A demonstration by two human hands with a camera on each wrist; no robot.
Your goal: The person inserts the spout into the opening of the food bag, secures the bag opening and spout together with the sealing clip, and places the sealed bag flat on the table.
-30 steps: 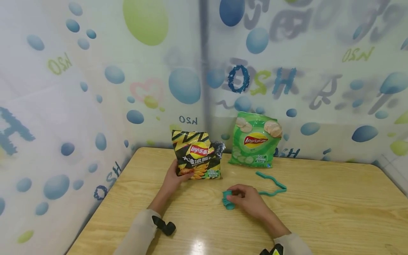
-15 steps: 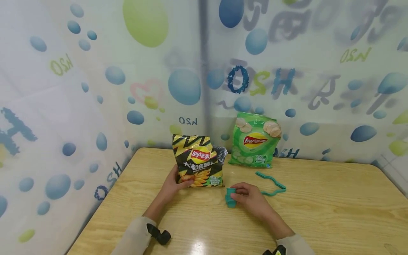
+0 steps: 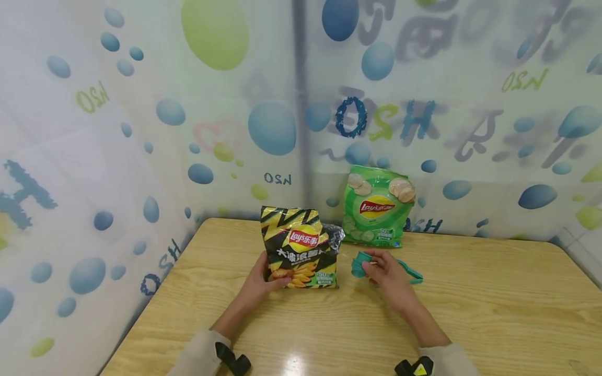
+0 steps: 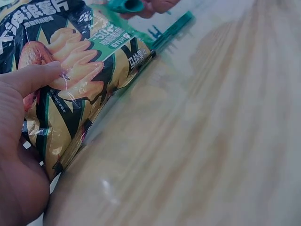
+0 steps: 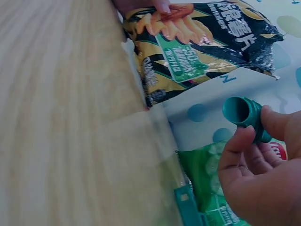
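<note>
My left hand (image 3: pixel 257 284) grips the lower left side of a black-and-yellow Lay's chip bag (image 3: pixel 298 248), thumb across its front. The bag stands upright on the table, and crumpled silvery foil sticks out at its upper right. Pinched between the thumb and fingers of my right hand (image 3: pixel 390 274) is a short teal tube-shaped piece (image 3: pixel 359 265), a little right of the bag. The right wrist view shows the round hollow mouth of this teal tube (image 5: pixel 236 110). Behind the right hand lies a thin, bent teal strip (image 3: pixel 415 274), partly hidden by that hand.
A green Lay's chip bag (image 3: pixel 376 206) stands at the back of the wooden table (image 3: pixel 494 292), leaning near the patterned curtain (image 3: pixel 273 68). Curtain also closes off the left side. The table's back edge runs just behind both bags.
The left hand has brought the black-and-yellow bag nearer and slightly right. My right hand has moved up and right with the teal tube, which is now turned, and covers part of the strip.
</note>
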